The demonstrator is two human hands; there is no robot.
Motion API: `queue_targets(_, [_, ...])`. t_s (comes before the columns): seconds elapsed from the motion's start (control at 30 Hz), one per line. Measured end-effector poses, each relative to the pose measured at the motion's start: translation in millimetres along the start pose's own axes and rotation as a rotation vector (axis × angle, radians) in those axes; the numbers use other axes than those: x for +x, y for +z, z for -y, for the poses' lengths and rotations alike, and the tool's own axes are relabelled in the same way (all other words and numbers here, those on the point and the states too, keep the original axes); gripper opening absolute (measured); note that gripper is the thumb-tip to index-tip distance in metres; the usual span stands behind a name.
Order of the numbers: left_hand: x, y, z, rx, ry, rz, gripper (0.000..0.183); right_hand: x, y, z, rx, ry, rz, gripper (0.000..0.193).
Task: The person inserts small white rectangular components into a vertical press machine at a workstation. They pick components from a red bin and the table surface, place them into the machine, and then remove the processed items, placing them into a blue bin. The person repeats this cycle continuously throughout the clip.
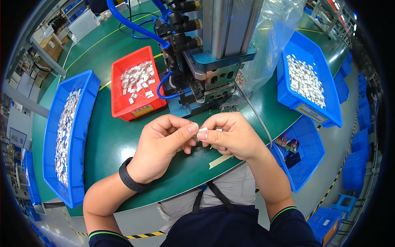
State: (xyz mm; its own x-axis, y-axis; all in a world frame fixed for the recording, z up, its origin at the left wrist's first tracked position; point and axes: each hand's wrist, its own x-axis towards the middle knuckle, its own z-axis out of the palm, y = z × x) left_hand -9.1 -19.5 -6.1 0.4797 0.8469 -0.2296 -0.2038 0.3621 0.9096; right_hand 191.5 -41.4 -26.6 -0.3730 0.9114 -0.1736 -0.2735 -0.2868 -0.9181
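Over the front of the green table, my two hands meet at the fingertips. My right hand [236,136] is closed in a pinch on a small white piece [203,129], which shows above the thumb. A second bit of white peeks out between its fingers. My left hand [160,144], a black band on its wrist, has thumb and forefinger pressed together right beside that piece. Whatever lies between those left fingertips is too small and covered to make out. Just beyond the hands stands a press-like machine [205,78] with blue air hoses.
A red bin [116,105] of small white parts stands left of the machine. Long blue bins with similar parts flank the table, one at left [78,181] and one at right [284,92]. Below the right one, another blue bin [310,158] holds tools. Beige tape [220,161] sticks near the front edge.
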Motion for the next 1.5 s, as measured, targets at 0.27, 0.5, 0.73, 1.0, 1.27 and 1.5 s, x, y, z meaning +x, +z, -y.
queue_targets(0.27, [-1.8, 5.2, 2.2, -0.012, 0.066, -0.047, 0.013, -1.9, -0.2, 2.5, -0.067, -0.013, 0.013, 0.018])
queue_targets(0.5, [-0.8, 5.7, 2.4, -0.017, 0.042, -0.033, 0.015, -1.8, 1.6, 2.8, -0.099, -0.051, 0.036, 0.017])
queue_targets(0.73, [-1.0, 5.0, 2.7, 0.029, 0.026, -0.029, 0.017, -1.2, 0.2, 0.5, -0.167, -0.105, 0.045, 0.014])
queue_targets(1.0, [-0.9, 2.8, 1.7, -0.002, -0.039, 0.015, 0.012, -2.4, -3.7, 0.3, 0.067, 0.056, 0.047, 0.012])
queue_targets(1.27, [-1.6, 1.7, 3.1, 0.011, 0.006, 0.018, 0.013, -2.7, -4.3, 1.6, 0.104, 0.058, 0.058, 0.012])
queue_targets(1.5, [-1.5, 0.7, 1.8, 0.04, 0.013, 0.027, 0.016, -3.6, -5.6, 2.3, 0.144, 0.06, 0.036, 0.013])
